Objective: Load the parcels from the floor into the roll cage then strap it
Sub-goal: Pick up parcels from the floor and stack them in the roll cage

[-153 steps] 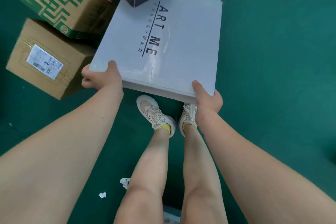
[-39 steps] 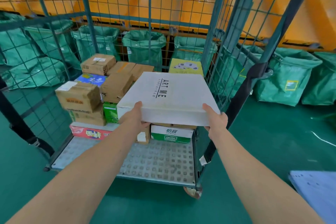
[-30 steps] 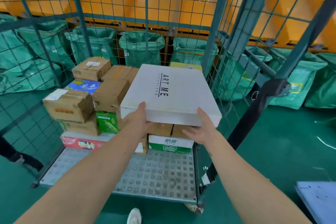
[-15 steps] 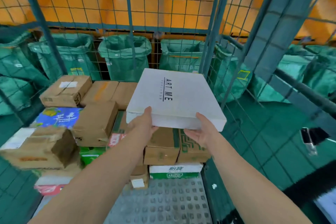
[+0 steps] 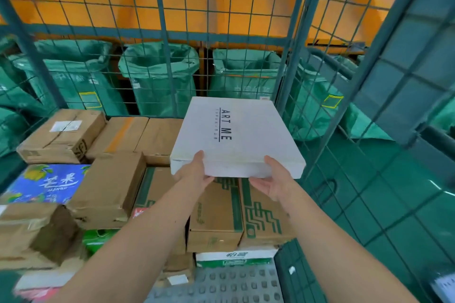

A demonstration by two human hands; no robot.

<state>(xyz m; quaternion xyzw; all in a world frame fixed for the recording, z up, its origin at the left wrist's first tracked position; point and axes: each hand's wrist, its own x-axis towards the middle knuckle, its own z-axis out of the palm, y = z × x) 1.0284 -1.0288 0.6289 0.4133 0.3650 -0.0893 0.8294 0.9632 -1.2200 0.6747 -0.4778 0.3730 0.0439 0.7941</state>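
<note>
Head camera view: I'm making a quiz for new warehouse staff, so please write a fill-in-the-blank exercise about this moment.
1. The left hand and right hand hold a white box printed ART ____.
2. Under the box lie brown cartons with ____ stripes.
3. Behind the roll cage mesh, above the green sacks, the wall is ____.
Missing words: ME; green; orange.

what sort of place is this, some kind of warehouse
Probably a parcel sorting depot: a wire roll cage stacked with cardboard parcels, open green sacks lined up behind it, and a white box held above the stack.
</note>
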